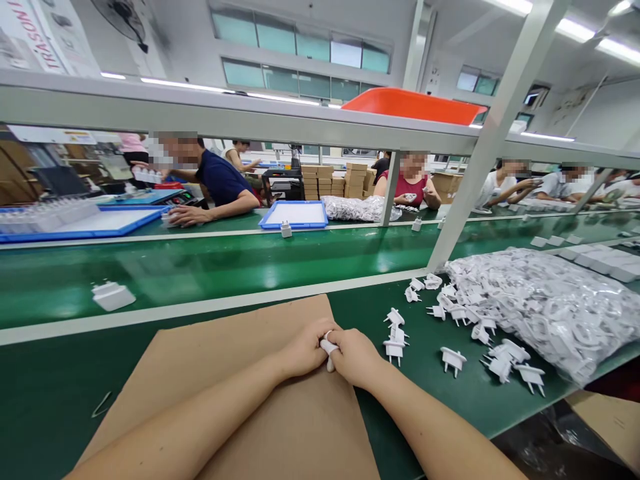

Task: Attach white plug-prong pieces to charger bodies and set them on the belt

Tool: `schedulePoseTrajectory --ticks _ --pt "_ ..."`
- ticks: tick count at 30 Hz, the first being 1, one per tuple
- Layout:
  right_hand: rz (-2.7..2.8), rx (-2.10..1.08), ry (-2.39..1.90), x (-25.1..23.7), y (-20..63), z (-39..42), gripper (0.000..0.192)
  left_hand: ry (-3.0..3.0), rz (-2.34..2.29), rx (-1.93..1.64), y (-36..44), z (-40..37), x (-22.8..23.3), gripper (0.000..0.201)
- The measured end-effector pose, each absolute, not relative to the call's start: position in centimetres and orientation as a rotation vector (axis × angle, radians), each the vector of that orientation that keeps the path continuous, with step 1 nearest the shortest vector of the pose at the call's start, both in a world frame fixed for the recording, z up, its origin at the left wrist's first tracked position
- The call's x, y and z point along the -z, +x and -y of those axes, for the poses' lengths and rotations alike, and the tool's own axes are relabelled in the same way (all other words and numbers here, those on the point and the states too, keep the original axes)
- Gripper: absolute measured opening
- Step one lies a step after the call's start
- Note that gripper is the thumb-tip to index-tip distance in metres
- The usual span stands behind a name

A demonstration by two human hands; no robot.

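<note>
Over the cardboard sheet, my left hand and my right hand meet, fingers curled in. Both close on a small white plastic piece. My fingers cover most of it, so its exact kind is hidden. Just right of my right hand lie a few white two-pin plug pieces on the green bench. Farther right, more loose plug pieces are scattered beside a clear plastic bag full of white parts.
Beyond the bench edge runs a green conveyor belt, with a white plug adapter on its left. A metal post holds up a shelf with an orange tray. Co-workers sit across the belt, near a blue-rimmed tray.
</note>
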State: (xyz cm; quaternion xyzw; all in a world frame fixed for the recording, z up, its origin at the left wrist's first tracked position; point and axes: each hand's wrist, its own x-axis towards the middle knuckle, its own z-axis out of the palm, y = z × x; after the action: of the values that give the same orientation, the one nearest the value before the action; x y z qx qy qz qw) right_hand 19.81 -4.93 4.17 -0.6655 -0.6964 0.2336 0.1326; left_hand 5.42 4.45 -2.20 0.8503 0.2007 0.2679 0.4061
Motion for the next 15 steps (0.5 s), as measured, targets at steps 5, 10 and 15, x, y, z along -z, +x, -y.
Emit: schedulePoseTrajectory --ticks 5,10,15 --pt "2.006 -0.689 -1.936 -4.22 19.82 4.96 0.024 2.158 -0.513 -0.670 5.44 -4.50 2.32 0.034" --pt "2.010 -0.692 -1.925 -4.24 19.85 5.00 0.024 2.149 -0.513 -0.677 5.42 -4.50 2.48 0.034" --pt "2.017 -0.684 -1.939 -4.44 19.82 5.11 0.022 2.147 -0.498 -0.685 5.41 -4.40 2.32 0.037"
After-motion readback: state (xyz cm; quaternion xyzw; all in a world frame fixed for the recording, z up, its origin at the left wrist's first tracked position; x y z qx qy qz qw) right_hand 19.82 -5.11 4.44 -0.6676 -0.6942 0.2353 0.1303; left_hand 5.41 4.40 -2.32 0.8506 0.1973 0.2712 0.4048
